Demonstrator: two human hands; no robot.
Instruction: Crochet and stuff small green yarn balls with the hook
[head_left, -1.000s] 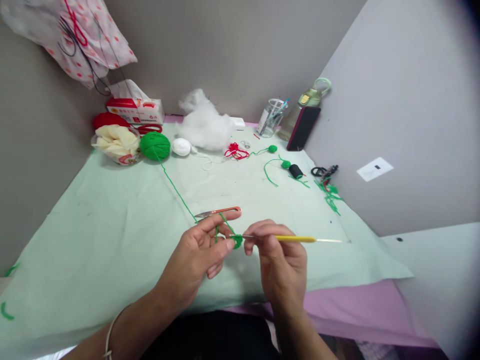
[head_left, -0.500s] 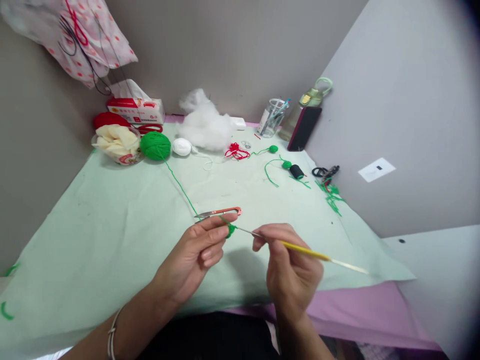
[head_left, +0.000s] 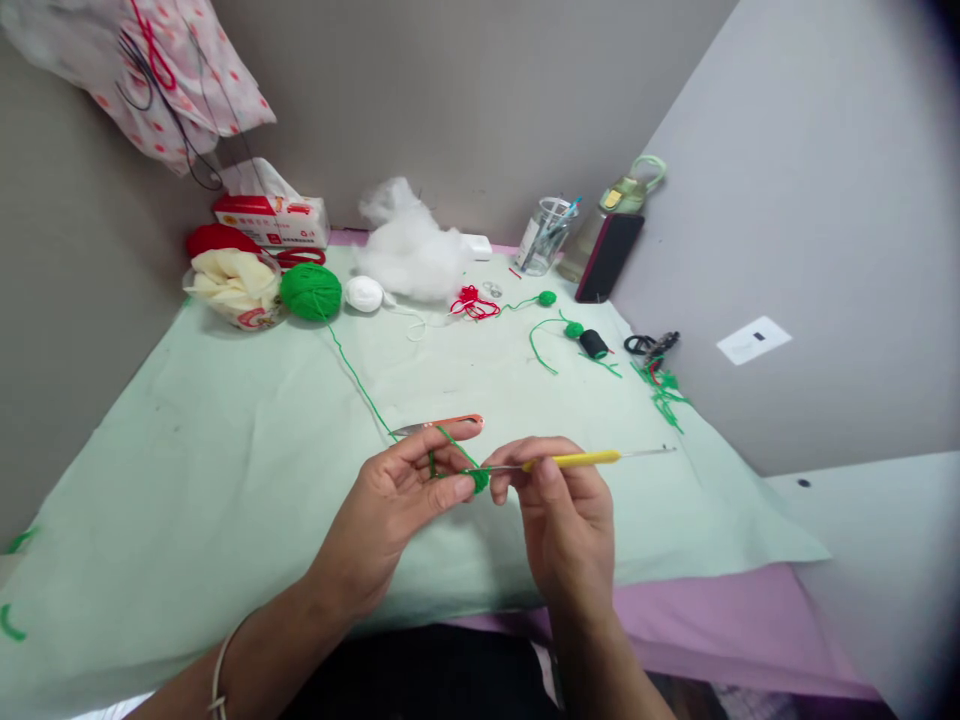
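Between thumb and fingers, my left hand (head_left: 397, 510) pinches a small green crochet piece (head_left: 480, 480). Green yarn (head_left: 350, 372) runs over its raised index finger and back to a green yarn ball (head_left: 311, 291). My right hand (head_left: 566, 520) grips a crochet hook (head_left: 577, 460) by its yellow handle, and the metal shaft reaches into the crochet piece. The hook's tip is hard to make out among the stitches. Just behind my left fingers lie thread snips (head_left: 439, 424) with orange handles, partly covered by the index finger.
Along the back stand a tissue box (head_left: 274, 220), white stuffing (head_left: 412, 250), a jar of pens (head_left: 547, 237), a bottle (head_left: 626, 195) and a phone (head_left: 611, 258). Two small green crocheted balls (head_left: 574, 329), a black thread spool (head_left: 593, 344) and green scraps (head_left: 666, 400) lie to the right.
My right hand has moved slightly left, and the hook has swung to nearly level, its shaft now in the crochet piece. The piece has shifted a little right and down; my left fingers have spread.
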